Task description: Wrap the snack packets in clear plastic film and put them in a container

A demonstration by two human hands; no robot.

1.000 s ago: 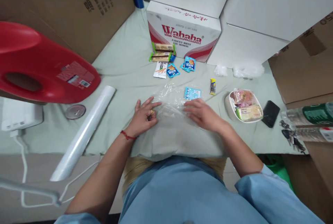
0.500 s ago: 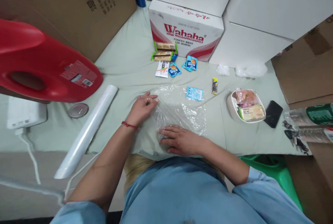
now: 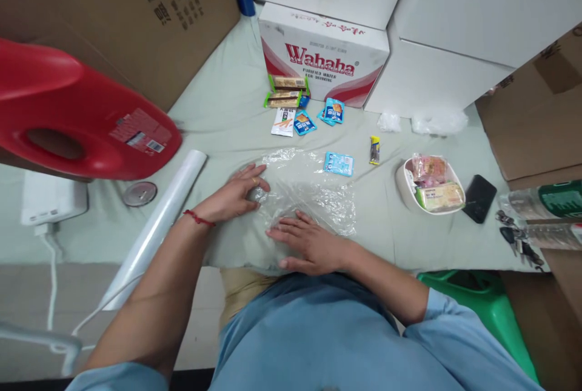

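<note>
A crinkled sheet of clear plastic film (image 3: 313,188) lies flat on the cloth-covered table. My left hand (image 3: 239,194), with a ring and a red wrist cord, rests on the film's left edge, fingers stretched out. Lower down, my right hand (image 3: 311,242) lies palm-down on the near part of the film, its fingers spread. Neither hand grips anything. A light-blue snack packet (image 3: 339,164) is at the film's upper right edge, and a small yellow-and-dark packet (image 3: 374,150) is farther right.
Several snack packets (image 3: 284,100) lie before a Wahaba-style printed water carton (image 3: 325,63). On the right are a white bowl of snacks (image 3: 407,197), a black phone-like object (image 3: 479,198), keys and bottles. Leftward stand a white roll (image 3: 168,215), a round lid (image 3: 140,194) and a red jug (image 3: 100,118).
My left hand has shifted left and its curled fingers have straightened onto the film. My right hand has moved slightly left and its fingers have spread.
</note>
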